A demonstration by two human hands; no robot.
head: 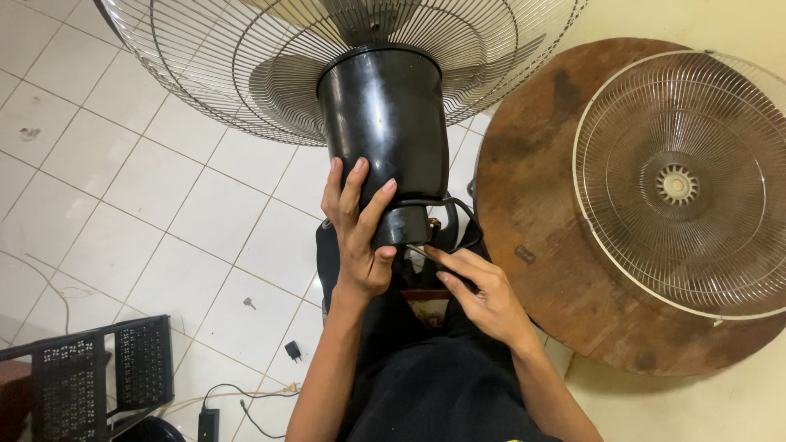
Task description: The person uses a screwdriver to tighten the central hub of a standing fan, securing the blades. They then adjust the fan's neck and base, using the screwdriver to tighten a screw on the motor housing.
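We see a wide wire fan cage (246, 74) of thin curved metal rods above the white tiled floor (164, 213). A round, worn wooden bench (540, 205) carries a second, pale domed grille (679, 184). Between our knees sits the glossy black motor housing (381, 115), a smooth tapered cylinder. Our left hand (360, 237) wraps its base, fingers spread along the shell. Our right hand (483, 295) pinches a thin metal tool (422, 250) at the housing's underside.
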